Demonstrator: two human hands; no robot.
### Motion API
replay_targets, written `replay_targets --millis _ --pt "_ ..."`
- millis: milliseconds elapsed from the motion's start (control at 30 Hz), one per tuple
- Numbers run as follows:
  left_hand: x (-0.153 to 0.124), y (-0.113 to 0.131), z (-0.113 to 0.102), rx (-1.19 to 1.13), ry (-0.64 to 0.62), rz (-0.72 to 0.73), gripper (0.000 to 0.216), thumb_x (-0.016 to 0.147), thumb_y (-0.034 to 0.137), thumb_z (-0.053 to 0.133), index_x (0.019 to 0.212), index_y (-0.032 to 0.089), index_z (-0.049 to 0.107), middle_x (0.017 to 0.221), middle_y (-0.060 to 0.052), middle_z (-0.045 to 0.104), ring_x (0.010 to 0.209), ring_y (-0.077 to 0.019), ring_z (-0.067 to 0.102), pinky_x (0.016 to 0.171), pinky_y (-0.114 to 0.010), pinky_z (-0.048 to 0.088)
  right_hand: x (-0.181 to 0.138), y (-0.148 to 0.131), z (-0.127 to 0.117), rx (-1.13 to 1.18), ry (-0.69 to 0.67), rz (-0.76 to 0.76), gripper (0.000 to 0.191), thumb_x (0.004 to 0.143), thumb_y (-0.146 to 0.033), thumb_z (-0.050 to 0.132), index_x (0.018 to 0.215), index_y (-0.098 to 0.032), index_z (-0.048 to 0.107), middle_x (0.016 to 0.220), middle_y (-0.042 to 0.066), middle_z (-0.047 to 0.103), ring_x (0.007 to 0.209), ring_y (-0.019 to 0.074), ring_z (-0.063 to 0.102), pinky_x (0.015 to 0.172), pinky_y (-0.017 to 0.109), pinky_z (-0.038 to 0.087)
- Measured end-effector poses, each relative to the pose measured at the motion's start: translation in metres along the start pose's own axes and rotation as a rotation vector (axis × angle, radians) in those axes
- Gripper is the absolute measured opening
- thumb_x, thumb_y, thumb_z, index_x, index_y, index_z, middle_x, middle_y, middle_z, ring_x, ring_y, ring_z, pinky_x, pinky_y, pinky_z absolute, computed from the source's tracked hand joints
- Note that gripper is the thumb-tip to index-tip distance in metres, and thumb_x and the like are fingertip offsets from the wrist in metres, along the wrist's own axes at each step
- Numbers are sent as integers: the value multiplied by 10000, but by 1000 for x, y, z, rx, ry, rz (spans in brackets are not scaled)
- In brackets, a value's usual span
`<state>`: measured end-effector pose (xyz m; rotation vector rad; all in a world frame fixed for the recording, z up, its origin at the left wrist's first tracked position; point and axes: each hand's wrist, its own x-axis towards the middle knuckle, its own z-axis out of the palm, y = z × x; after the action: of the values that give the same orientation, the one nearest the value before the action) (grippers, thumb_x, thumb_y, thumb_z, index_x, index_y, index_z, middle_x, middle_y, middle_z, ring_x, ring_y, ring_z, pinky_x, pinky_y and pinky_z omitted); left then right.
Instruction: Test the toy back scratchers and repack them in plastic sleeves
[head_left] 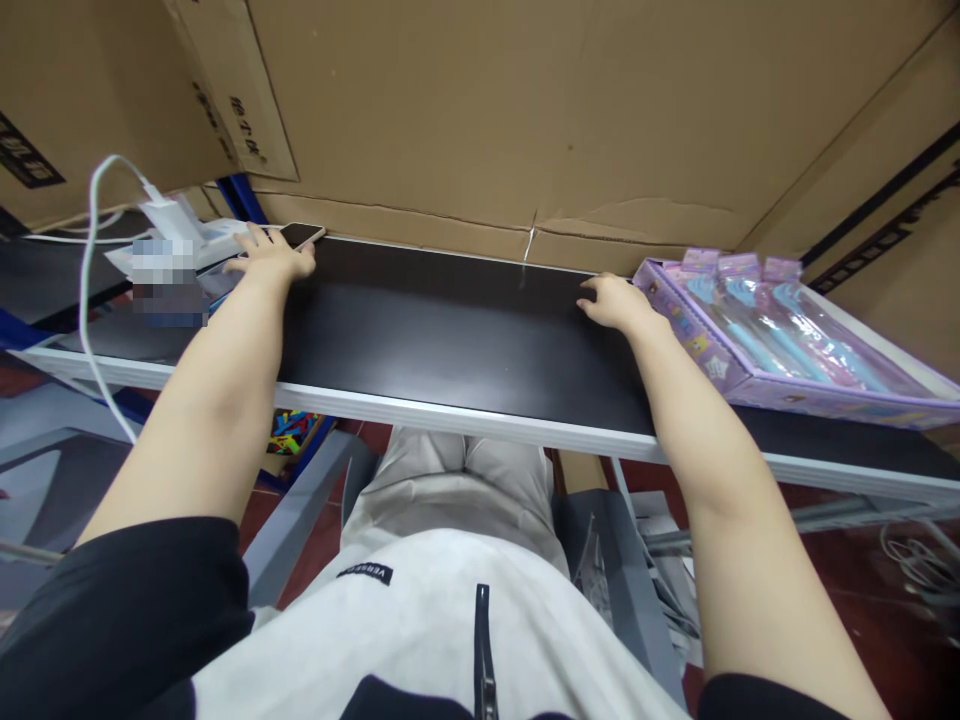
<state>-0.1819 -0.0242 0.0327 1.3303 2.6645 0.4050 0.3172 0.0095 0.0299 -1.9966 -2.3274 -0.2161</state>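
Observation:
My left hand (268,258) reaches to the left part of the black shelf (442,330), its fingers spread and nothing held in it. Right beside its fingertips lies a smartphone (304,236), partly covered by the hand. At the shelf's right part is my right hand (616,302), with thumb and forefinger apart and no object visible between them. Close to its right side stands a purple display box (697,345), holding several clear-wrapped packs (780,325) with light blue and pink contents.
Cardboard (450,110) walls the back of the shelf. A white charger (171,218) with a looping cable (84,300) stands at left, beside a blurred-out item. Below the shelf are a bin of colourful small pieces (294,430) and grey chair arms (300,510).

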Motion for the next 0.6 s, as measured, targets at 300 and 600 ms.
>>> replay_targets --millis 300,600 --pt "-2 -2 10 -130 171 156 817 1128 463 314 1736 -72 209 1887 -261 63 1748 -403 120 1391 -690 161 10 17 11 97 -20 -54 518 1041 -263 638 1527 -98 702 1587 172 669 1503 323 630 1291 434 489" --pt "-10 74 30 -19 16 619 681 1105 296 486 1684 -53 401 1767 -258 433 1670 -287 394 1379 -333 264 -1 6 7 119 -148 -21 542 1096 -234 564 1608 -68 628 1646 158 612 1561 282 579 1341 374 422"
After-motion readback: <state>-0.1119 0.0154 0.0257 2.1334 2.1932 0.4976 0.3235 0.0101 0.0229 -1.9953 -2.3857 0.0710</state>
